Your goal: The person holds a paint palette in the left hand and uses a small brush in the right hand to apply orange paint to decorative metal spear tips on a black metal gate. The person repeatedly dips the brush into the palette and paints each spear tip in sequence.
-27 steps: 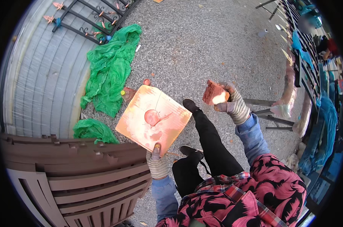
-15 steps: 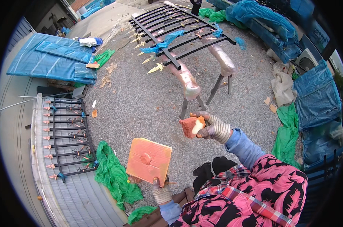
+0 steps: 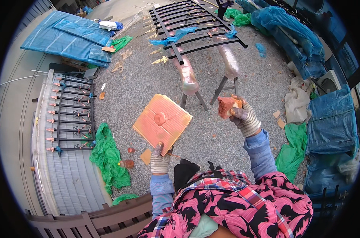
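My left hand (image 3: 160, 162), in a striped glove, grips the lower edge of a square of cardboard (image 3: 150, 127). The cardboard is coated with orange-pink paint, and a thicker dab of paint (image 3: 160, 118) sits at its middle. To the right, my gloved right hand (image 3: 247, 119) is closed round a sponge (image 3: 226, 107), whose face is stained reddish brown with a paler part by the fingers. The two hands are apart, and the sponge does not touch the cardboard. Ahead lies a black metal fence panel (image 3: 195, 29) with gold spear tips (image 3: 161, 60), resting on wrapped trestles (image 3: 188, 79).
A second fence panel (image 3: 73, 115) with pinkish tips lies at left on a pale corrugated sheet (image 3: 65, 170). Green plastic (image 3: 108, 158) and a small bottle (image 3: 127, 164) are beside it. Blue-wrapped stacks (image 3: 65, 37) stand far left and right. Brown railing (image 3: 104, 220) runs behind my left arm.
The cardboard has moved up and turned, and my right hand has shifted right and up with the sponge. The view has tilted, showing the brown railing and the bottle on the ground.
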`<state>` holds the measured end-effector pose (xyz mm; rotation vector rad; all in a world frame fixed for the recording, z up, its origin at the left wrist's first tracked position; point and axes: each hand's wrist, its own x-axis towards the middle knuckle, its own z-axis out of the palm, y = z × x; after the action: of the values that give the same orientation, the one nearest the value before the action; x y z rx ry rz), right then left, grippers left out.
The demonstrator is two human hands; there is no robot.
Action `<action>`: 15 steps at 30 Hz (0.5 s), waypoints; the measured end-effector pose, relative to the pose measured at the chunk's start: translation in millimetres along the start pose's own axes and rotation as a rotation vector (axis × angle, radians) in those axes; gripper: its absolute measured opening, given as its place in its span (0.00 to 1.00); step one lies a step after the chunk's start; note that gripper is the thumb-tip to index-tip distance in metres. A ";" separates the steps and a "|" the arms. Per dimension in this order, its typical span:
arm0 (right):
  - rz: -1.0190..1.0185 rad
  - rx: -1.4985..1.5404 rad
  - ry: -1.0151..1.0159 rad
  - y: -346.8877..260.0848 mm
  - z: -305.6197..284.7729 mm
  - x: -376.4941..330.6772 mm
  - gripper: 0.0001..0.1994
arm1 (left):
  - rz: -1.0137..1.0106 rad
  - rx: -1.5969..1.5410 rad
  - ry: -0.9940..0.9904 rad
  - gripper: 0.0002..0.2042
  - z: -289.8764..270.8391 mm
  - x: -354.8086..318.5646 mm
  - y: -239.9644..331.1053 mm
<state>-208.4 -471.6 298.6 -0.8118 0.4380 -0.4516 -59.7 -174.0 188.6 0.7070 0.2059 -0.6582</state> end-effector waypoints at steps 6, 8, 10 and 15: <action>-0.062 0.047 0.067 44.4 1.4 46.9 0.30 | 0.046 0.073 -0.006 0.26 -21.8 46.0 45.5; -0.096 0.041 0.105 58.3 24.2 67.1 0.30 | 0.047 0.077 0.009 0.27 -32.7 67.5 72.0; -0.058 0.046 0.126 65.7 45.1 89.4 0.29 | 0.049 0.084 0.042 0.27 -32.9 88.6 100.0; -0.020 -0.011 0.172 93.3 103.3 152.8 0.29 | 0.002 0.212 0.003 0.24 -40.9 147.8 179.4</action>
<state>-8.3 -437.0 260.0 -0.7920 0.5926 -0.5401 169.1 -116.9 196.5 0.9113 0.1392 -0.6828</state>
